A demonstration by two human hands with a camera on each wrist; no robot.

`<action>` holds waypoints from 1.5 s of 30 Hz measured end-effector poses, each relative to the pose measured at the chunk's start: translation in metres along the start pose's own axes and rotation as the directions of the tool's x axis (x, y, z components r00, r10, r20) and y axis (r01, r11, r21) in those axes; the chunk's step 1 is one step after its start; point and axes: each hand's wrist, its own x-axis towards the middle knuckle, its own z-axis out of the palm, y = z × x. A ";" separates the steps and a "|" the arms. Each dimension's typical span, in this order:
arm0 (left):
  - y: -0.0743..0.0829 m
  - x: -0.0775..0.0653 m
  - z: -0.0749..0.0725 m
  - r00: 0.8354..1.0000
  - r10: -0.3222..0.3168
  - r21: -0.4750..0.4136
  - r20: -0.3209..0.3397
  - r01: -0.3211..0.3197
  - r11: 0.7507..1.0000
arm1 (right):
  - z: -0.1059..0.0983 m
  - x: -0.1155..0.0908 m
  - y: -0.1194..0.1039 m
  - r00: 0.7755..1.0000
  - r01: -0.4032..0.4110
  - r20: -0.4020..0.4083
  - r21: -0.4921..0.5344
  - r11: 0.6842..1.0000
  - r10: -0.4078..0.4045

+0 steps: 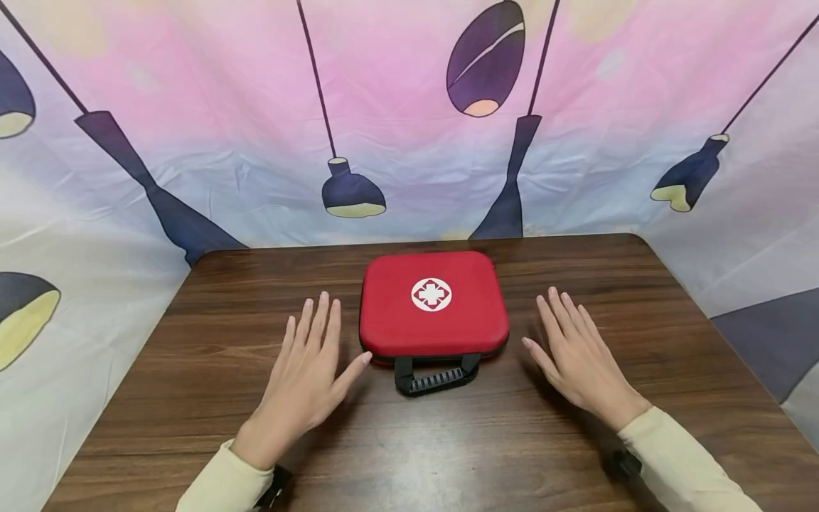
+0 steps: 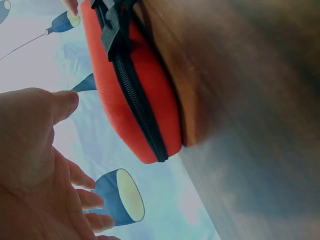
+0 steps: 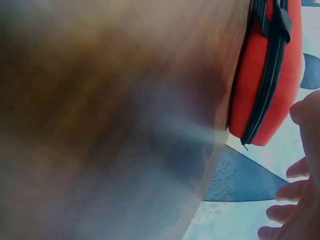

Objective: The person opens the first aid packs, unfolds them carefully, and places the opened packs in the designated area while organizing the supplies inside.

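A red first aid case (image 1: 435,323) with a white cross emblem lies flat on the table, its black carry handle (image 1: 438,382) toward me. To its left my left hand (image 1: 306,377) is held with fingers straight and thumb spread, the thumb tip near the case's front left corner. On the other side my right hand (image 1: 579,359) has its fingers extended too, apart from the case and holding nothing. In the left wrist view a black zipper (image 2: 135,102) runs closed along the side of the case. The right wrist view shows the closed zipper (image 3: 267,85) as well.
The dark wood table (image 1: 435,455) carries the case near its far edge. Behind it hangs a pastel cloth (image 1: 397,85) printed with dark lamps. Black wrist bands (image 1: 274,487) show at both cream sleeves (image 1: 678,459).
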 end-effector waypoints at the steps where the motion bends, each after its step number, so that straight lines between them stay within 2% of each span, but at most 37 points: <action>1: 0.001 0.003 -0.001 1.000 0.007 -0.002 -0.003 -0.007 1.000 | 0.000 0.003 0.001 1.000 -0.005 0.004 0.006 1.000 0.005; 9: 0.010 0.033 -0.004 0.998 0.056 -0.033 0.013 -0.055 0.998 | 0.003 0.032 0.011 0.998 -0.048 0.048 0.091 0.995 0.044; 15: 0.021 0.056 -0.001 0.995 0.081 -0.027 0.058 -0.080 0.996 | 0.010 0.054 0.022 0.998 -0.044 0.051 0.146 0.988 0.037; 24: 0.038 0.088 0.010 0.985 0.134 -0.082 0.105 -0.125 0.989 | 0.022 0.088 0.032 0.976 -0.185 0.161 0.268 0.945 0.145; 27: 0.043 0.097 0.015 0.980 0.158 -0.094 0.121 -0.147 0.985 | 0.028 0.100 0.034 0.975 -0.189 0.173 0.289 0.938 0.143; 36: 0.054 0.112 0.030 0.959 0.213 -0.141 0.187 -0.188 0.972 | 0.049 0.123 0.039 0.983 -0.130 0.164 0.317 0.940 0.081; 40: 0.055 0.115 0.037 0.942 0.248 -0.147 0.225 -0.218 0.965 | 0.056 0.130 0.040 0.979 -0.135 0.190 0.327 0.935 0.074; 45: 0.055 0.116 0.041 0.931 0.261 -0.154 0.254 -0.228 0.961 | 0.060 0.136 0.041 0.983 -0.123 0.172 0.344 0.931 0.066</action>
